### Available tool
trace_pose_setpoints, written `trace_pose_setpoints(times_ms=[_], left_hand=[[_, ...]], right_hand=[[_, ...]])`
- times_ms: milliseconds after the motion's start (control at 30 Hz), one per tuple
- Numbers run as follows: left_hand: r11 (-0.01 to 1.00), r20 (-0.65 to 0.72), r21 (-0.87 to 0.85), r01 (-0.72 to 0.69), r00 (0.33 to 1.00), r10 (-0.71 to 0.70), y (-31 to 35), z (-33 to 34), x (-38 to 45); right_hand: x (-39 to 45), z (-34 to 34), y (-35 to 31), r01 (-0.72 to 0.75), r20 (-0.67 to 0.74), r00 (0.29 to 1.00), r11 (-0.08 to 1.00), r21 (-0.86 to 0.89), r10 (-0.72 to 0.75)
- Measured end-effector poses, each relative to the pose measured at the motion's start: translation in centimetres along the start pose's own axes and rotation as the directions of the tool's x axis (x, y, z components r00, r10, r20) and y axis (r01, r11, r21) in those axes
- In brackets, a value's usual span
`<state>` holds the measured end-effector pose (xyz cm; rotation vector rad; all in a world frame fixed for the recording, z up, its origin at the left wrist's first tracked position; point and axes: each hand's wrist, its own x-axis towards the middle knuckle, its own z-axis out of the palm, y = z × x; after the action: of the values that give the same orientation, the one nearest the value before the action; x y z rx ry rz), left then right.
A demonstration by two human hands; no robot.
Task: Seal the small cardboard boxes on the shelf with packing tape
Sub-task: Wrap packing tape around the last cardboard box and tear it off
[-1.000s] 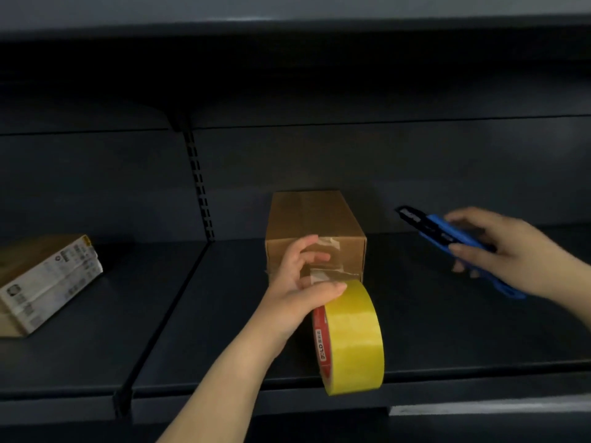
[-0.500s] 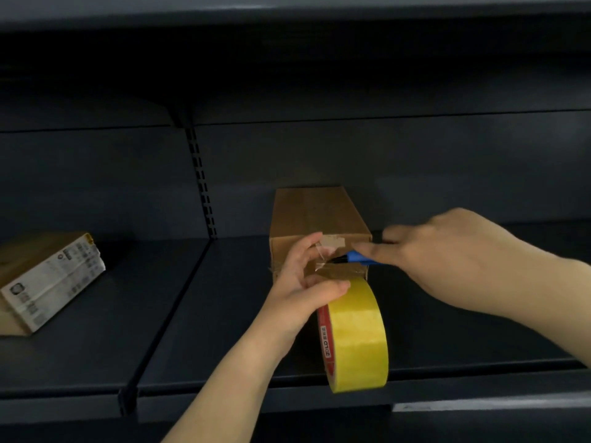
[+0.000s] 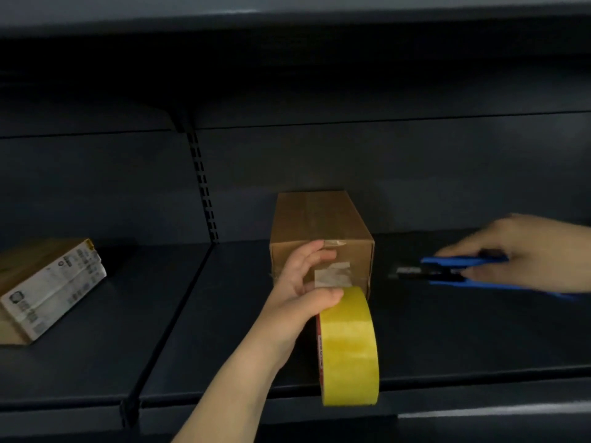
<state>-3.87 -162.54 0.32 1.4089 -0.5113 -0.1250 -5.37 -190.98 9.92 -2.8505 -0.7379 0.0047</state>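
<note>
Shelf (image 3: 96,362), dark metal, w/ a slotted upright (image 3: 203,187) on the back wall, well left of the brown cardboard box (image 3: 319,225) that I'll use as the landmark. Far left of that box lies a second box (image 3: 48,289), tilted, printed white label side facing out, resting on the shelf & well apart from everything else.

The brown box sits mid-shelf, short end toward me, back end near the rear wall. A strip of clear tape (image 3: 332,274) runs down its front face; another bit of tape shows at the top front edge.

Left hand (image 3: 303,292) is right in front of the box: fingers curled over the box's front face beside the tape strip, thumb hooked over the top of the yellow tape roll (image 3: 350,346). So the left grip is clenched round the roll. Roll stands on edge, just in front of & below the box, touching or nearly touching its lower front; red inner core label shows on its left side. Its lower edge hangs past the shelf lip.

Right of the box, apart from it, the right hand (image 3: 527,251) holds a blue box cutter (image 3: 463,270), approx level, dark tip pointing toward the box. Right grip grasping the cutter, fingers on top, thumb under. Hand is motion-blurred.
</note>
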Motion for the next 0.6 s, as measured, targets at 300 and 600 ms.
trace_pose_setpoints(times_ms=[300,600], left_hand=[[0.999,0.049,0.043,0.006,0.999,-0.009,0.8,0.0,-0.2],[0.995,-0.013,0.091,0.033,0.999,-0.032,1.0,0.0,-0.1]], right_hand=[[1.9,8.8,6.0,-0.275,-0.024,0.961,0.955,-0.110,0.274],[8.8,5.4,-4.4,0.197,-0.377,0.919,0.961,0.193,-0.113]])
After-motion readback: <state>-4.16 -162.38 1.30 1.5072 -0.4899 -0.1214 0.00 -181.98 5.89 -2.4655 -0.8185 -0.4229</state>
